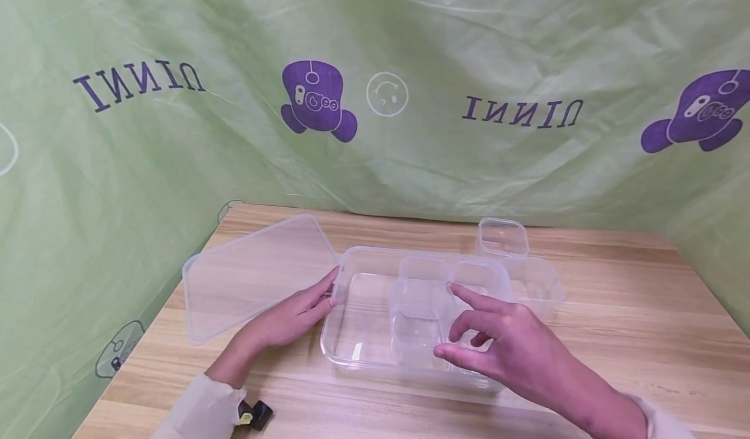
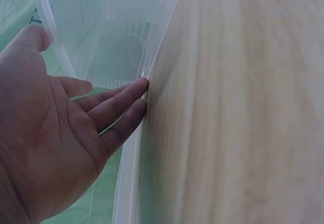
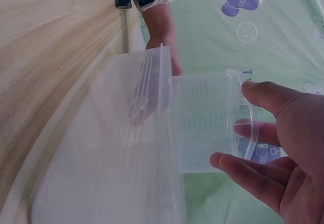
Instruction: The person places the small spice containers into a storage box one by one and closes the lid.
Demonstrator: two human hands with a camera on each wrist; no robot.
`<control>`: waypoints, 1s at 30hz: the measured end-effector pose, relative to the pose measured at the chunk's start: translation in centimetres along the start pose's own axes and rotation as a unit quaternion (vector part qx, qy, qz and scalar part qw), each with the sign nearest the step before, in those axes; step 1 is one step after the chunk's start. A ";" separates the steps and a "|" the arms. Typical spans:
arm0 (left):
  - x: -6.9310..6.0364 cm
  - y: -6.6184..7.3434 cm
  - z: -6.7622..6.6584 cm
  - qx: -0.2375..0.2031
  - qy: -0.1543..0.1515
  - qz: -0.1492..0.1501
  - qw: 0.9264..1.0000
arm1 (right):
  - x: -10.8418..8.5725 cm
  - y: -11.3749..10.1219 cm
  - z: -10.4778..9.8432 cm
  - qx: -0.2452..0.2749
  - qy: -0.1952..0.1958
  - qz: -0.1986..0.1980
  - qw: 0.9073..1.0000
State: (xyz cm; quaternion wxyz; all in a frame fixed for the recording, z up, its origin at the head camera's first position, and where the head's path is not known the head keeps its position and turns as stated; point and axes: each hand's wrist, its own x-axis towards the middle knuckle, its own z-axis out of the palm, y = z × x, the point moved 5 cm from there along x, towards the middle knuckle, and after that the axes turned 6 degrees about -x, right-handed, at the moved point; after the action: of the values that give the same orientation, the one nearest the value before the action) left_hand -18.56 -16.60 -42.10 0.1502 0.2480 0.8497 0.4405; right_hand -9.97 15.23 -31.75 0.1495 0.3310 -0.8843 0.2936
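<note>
In from the far edge of the tabletop (image 1: 621, 309), the right hand (image 1: 510, 341) pinches a small container (image 1: 417, 312) over the large box (image 1: 363, 325), which the relaxed left hand (image 1: 295, 315) touches; a slack pinch could drop the container.

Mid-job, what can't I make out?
Head: part of the large container's right side, behind the right hand.
Head: the right-rear container's left end, unclear through the large container's wall.
Left wrist: the rest of the large container, cut by the top edge.
Right wrist: one end of it, cut by the bottom edge.
</note>
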 end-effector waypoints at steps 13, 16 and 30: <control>0.0 0.0 0.0 -0.005 0.002 -0.002 1.000 | -0.5 -0.2 0.6 -0.027 0.017 -0.039 0.999; 0.0 0.1 0.0 -0.003 0.000 -0.001 1.000 | -0.6 -0.1 0.8 -0.036 0.018 -0.040 0.998; 0.0 0.0 0.0 0.000 0.000 0.004 1.000 | -1.1 0.1 1.7 -0.084 0.001 -0.019 0.996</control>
State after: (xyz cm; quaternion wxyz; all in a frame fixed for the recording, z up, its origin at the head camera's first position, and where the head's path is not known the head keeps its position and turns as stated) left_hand -18.56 -16.60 -42.08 0.1484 0.2520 0.8486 0.4409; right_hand -9.34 14.77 -33.64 0.1835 0.3339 -0.8990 0.2158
